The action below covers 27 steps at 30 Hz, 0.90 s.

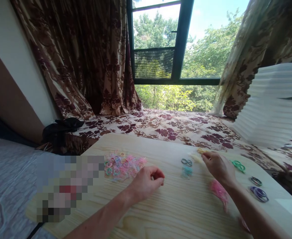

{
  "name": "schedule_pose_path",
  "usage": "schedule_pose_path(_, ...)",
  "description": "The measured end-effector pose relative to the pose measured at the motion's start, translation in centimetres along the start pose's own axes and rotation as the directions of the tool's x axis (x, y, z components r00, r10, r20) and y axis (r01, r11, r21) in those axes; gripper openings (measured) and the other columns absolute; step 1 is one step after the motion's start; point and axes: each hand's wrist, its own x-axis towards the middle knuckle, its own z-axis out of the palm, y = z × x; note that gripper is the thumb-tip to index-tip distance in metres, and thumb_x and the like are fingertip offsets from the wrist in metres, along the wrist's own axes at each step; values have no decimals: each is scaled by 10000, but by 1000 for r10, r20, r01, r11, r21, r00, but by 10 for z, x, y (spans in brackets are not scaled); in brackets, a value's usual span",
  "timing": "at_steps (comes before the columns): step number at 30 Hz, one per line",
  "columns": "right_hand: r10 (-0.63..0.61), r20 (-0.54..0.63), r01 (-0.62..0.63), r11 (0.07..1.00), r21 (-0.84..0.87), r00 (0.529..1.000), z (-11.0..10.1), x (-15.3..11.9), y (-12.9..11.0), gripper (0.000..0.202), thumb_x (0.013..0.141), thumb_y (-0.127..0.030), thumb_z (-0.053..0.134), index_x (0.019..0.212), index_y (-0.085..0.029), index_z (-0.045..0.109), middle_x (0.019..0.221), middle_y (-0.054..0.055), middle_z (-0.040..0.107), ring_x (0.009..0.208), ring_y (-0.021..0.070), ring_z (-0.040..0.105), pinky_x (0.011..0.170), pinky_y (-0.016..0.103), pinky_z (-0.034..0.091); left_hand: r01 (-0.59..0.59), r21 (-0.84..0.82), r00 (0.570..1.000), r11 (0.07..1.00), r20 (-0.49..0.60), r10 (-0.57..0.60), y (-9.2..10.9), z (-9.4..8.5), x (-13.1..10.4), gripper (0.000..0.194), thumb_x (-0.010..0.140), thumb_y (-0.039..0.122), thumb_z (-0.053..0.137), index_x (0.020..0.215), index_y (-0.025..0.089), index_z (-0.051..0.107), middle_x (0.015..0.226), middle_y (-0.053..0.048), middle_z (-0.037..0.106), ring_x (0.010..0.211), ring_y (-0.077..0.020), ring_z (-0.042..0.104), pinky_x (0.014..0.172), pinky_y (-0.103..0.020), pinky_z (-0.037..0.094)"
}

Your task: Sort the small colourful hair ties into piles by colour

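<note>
My left hand (148,181) hovers low over the table's middle, its fingers curled toward the thumb; what they hold, if anything, is too small to make out. Beside it lies a loose pile of mixed pastel hair ties (122,166). Farther right, my right hand (219,167) is closed in a pinch at yellow hair ties (201,151). Dark grey hair ties (186,162) and turquoise ones (186,171) lie to its left. Pink hair ties (219,191) lie under the right forearm, partly hidden. Green ones (238,166) are on its right.
Black hair ties (256,181) and purple ones (259,194) lie near the right edge of the light wooden table (141,212). A blurred-out object with a black cord covers the left side. Floral cloth (166,127) and a window (176,79) are behind; white pleated material (272,103) stands right.
</note>
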Motion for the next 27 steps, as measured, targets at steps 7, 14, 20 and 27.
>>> schedule_pose_path(7, -39, 42, 38, 999, 9, 998, 0, 5, 7, 323, 820, -334, 441, 889, -215, 733, 938, 76, 703, 775, 239, 638, 540, 264, 372, -15, -27, 999, 1000, -34, 14, -2, 1, 2, 145, 671, 212, 551, 751, 129, 638, 695, -29, 666, 648, -126, 571, 614, -228, 420)
schedule_pose_path(14, -179, -58, 188, 940, 285, 982, -14, -22, -18, 347, 802, -389, 444, 884, -192, 718, 872, 73, 710, 709, 215, 635, 567, 275, 439, -42, -188, 996, 981, -87, 25, -2, 2, 5, 151, 685, 148, 535, 802, 115, 624, 735, -52, 684, 690, -128, 617, 642, -223, 455)
schedule_pose_path(20, -283, 22, 180, 664, 726, 959, -9, -72, -68, 319, 761, -422, 497, 747, -181, 706, 651, 48, 699, 550, 172, 601, 496, 258, 472, 26, -344, 998, 939, -43, -44, 1, 6, 6, 153, 638, 129, 573, 784, 111, 614, 681, -30, 655, 562, -88, 553, 557, -210, 444)
schedule_pose_path(27, -330, 131, 81, 556, 827, 935, -2, -91, -81, 260, 737, -394, 543, 747, -187, 700, 634, 22, 687, 565, 156, 588, 518, 239, 467, 53, -288, 999, 956, 6, -54, 7, 5, 0, 121, 644, 173, 594, 739, 108, 632, 597, 5, 576, 549, -82, 515, 545, -208, 432)
